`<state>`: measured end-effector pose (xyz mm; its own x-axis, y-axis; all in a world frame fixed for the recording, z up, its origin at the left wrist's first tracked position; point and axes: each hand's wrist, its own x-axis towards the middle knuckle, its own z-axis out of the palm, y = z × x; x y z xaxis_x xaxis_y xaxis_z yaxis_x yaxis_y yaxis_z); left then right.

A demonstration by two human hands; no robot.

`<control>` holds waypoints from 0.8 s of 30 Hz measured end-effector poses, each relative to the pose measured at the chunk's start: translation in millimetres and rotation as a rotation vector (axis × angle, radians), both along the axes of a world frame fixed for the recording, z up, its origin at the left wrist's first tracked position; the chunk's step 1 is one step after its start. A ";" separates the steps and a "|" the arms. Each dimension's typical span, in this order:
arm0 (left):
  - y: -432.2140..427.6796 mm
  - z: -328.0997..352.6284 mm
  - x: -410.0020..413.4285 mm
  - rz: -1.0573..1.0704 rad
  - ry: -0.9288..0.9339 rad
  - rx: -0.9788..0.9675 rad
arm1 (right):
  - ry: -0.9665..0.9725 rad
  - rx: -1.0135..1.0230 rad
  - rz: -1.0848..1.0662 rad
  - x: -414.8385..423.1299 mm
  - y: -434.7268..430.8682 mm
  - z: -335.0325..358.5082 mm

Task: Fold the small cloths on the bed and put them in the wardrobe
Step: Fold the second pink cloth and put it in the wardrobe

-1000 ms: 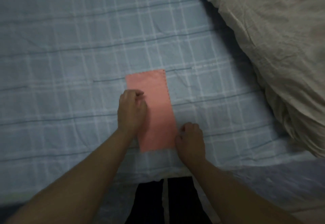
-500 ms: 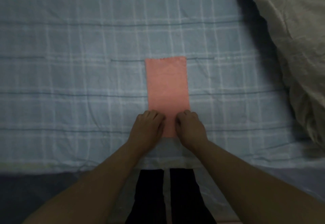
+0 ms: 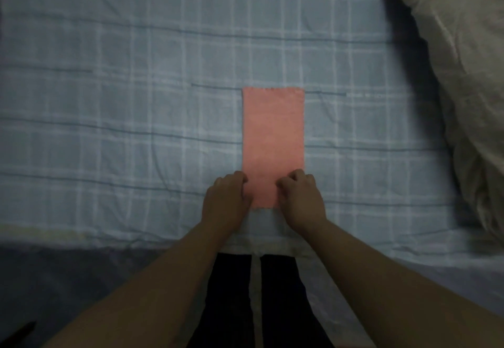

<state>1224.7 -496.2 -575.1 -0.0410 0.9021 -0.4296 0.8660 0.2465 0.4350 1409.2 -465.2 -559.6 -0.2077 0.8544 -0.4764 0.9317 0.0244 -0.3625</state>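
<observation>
A: Where's the pink rectangular cloth (image 3: 273, 140)?
B: Flat on the blue checked bed sheet (image 3: 109, 102), lengthwise away from the person.
A: Hands?
B: The left hand (image 3: 225, 201) and right hand (image 3: 301, 200) each pinch 1 near corner.

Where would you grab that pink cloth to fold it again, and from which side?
By its two near corners, from the near short edge. The pink cloth lies flat on the checked sheet as a narrow strip running away from the person, so the near end can lift over the far end. The left hand and right hand seem to pinch those corners.
</observation>
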 end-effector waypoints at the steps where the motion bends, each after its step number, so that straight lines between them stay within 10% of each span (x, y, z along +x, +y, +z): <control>1: 1.8 -0.4 1.2 0.016 -0.013 0.012 | 0.007 -0.008 -0.020 -1.4 1.6 -0.6; 8: -0.6 2.2 -3.4 0.051 -0.009 0.023 | 0.092 -0.123 -0.772 2.9 13.9 4.7; 24: -34.0 23.5 0.4 0.284 -0.418 -0.129 | 0.217 -0.256 -0.898 26.2 -26.8 12.7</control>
